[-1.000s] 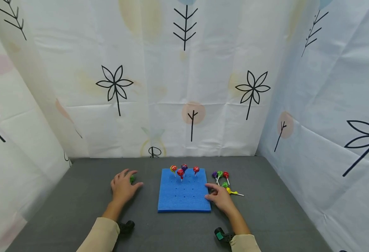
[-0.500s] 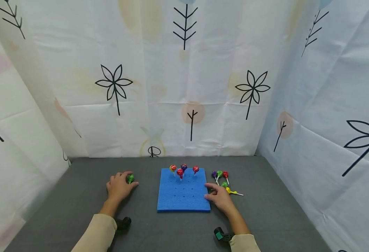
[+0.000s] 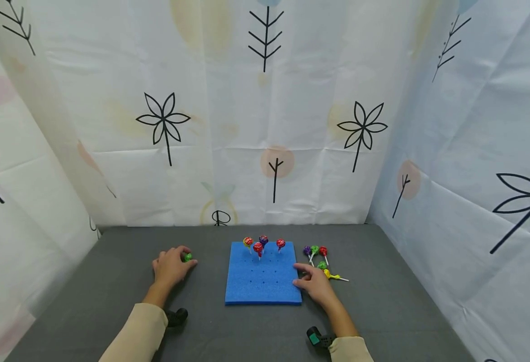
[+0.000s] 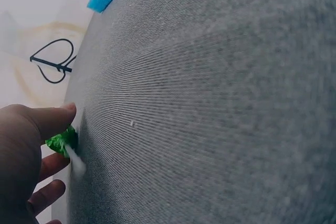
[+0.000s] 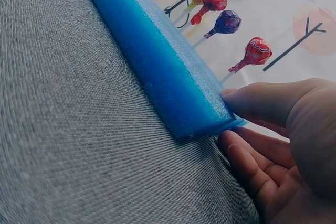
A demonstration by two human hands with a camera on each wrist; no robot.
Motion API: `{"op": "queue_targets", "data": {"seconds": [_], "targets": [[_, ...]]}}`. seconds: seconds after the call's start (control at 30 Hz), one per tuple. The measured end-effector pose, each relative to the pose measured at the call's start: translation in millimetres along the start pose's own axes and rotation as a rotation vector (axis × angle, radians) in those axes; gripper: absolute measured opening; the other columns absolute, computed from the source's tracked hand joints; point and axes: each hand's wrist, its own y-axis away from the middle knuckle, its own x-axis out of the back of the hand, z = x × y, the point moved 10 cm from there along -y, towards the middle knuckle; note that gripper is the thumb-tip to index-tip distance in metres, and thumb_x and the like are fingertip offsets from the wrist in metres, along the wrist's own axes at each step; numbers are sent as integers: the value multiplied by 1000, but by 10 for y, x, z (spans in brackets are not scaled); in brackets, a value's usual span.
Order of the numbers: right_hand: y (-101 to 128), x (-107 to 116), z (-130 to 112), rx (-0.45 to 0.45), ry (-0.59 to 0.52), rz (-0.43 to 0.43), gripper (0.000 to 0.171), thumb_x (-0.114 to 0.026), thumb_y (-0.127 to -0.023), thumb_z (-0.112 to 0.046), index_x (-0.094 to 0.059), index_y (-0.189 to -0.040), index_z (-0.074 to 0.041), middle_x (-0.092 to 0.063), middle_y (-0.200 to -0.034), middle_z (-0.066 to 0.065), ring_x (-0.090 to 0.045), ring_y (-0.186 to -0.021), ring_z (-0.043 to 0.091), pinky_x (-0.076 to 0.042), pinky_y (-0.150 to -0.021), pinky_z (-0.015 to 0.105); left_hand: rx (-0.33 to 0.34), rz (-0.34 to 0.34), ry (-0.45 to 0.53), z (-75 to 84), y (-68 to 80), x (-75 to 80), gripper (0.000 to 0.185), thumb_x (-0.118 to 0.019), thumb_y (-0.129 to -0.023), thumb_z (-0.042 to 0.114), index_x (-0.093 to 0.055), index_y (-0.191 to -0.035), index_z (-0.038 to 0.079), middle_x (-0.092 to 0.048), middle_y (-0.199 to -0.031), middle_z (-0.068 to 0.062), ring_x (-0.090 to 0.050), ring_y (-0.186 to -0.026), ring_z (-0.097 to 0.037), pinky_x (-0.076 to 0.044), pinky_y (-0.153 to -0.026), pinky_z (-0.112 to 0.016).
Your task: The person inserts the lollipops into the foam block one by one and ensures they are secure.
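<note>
My left hand (image 3: pixel 180 261) lies on the grey table left of the blue foam board (image 3: pixel 263 281). In the left wrist view its thumb and fingers (image 4: pixel 50 121) pinch a green lollipop (image 4: pixel 61 141) against the cloth, white stick showing. My right hand (image 3: pixel 309 280) rests at the board's right edge (image 5: pixel 173 90), thumb (image 5: pixel 262 100) on the foam top, fingers relaxed beside it on the table. Several lollipops (image 3: pixel 258 247) stand in the board's back holes, seen as red, purple and orange heads (image 5: pixel 256 51).
Loose lollipops (image 3: pixel 315 250) lie in a small heap right of the board, with a yellow one (image 3: pixel 329 274) nearest my right hand. Patterned curtains (image 3: pixel 265 125) wall in the table on three sides. The board has rows of unfilled holes (image 3: pixel 265 274).
My left hand has drawn slightly left and its fingers have closed round the green lollipop. The right hand has stayed at the board's edge.
</note>
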Motion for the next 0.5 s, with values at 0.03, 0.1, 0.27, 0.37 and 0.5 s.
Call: {"op": "queue_targets", "data": {"seconds": [0.03, 0.1, 0.27, 0.37, 0.5], "targets": [[-1, 0, 0, 1, 0, 0, 41, -74, -85, -6, -64, -124, -4, -64, -102, 8, -55, -75, 17, -46, -64, 31, 1, -1, 2, -3, -2, -3, 35, -77, -84, 28, -67, -109, 7, -62, -105, -17, -49, -99, -41, -28, -85, -62], [0, 0, -3, 3, 0, 0, 41, -74, -85, -6, -64, -124, -4, -64, -102, 7, -55, -75, 16, -46, -64, 31, 1, -4, 2, -5, -4, -11, 29, -78, -83, 26, -68, -104, 9, -63, -102, -15, -49, -97, -39, -28, -84, -62], [-2, 7, -12, 6, 1, 1, 41, -74, -85, -6, -64, -124, -4, -64, -102, 7, -55, -75, 16, -45, -63, 30, -3, -16, 0, 3, -9, -25, 25, -80, -82, 24, -70, -100, 11, -66, -99, -12, -50, -93, -36, -27, -83, -60], [-3, 11, -13, 5, 3, 2, 41, -74, -85, -5, -65, -124, -4, -63, -103, 7, -54, -74, 16, -44, -62, 30, -9, -14, 2, 23, -12, -20, 25, -80, -81, 25, -70, -100, 12, -67, -97, -10, -49, -91, -34, -27, -83, -59], [-1, 5, -5, -2, 5, -1, 41, -74, -85, -6, -64, -124, -5, -63, -103, 7, -54, -74, 16, -44, -61, 29, -34, 2, 17, 80, -2, 7, 25, -80, -81, 25, -69, -98, 12, -67, -91, -7, -49, -88, -32, -28, -82, -56]]}}
